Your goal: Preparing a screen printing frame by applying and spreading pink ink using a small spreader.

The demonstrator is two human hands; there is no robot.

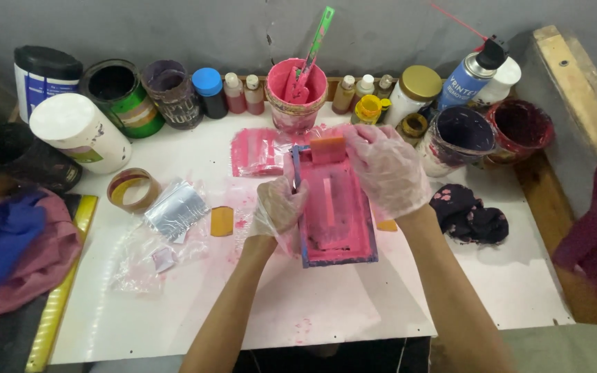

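Our left hand point(279, 206), in a thin clear glove, pinches the left rail of the small printing frame point(333, 207) to pin it flat on the white counter point(312, 304). Right hand point(385, 169) curls over an orange squeegee point(327, 148) at the frame's far end. Mesh slick with pink ink; pink tub point(297, 93) just beyond.

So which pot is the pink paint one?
Look along the grey wall behind the white table, at the row of jars. In the middle stands the pink pot, smeared pink inside and out. Only it has a green-handled stick poking up.
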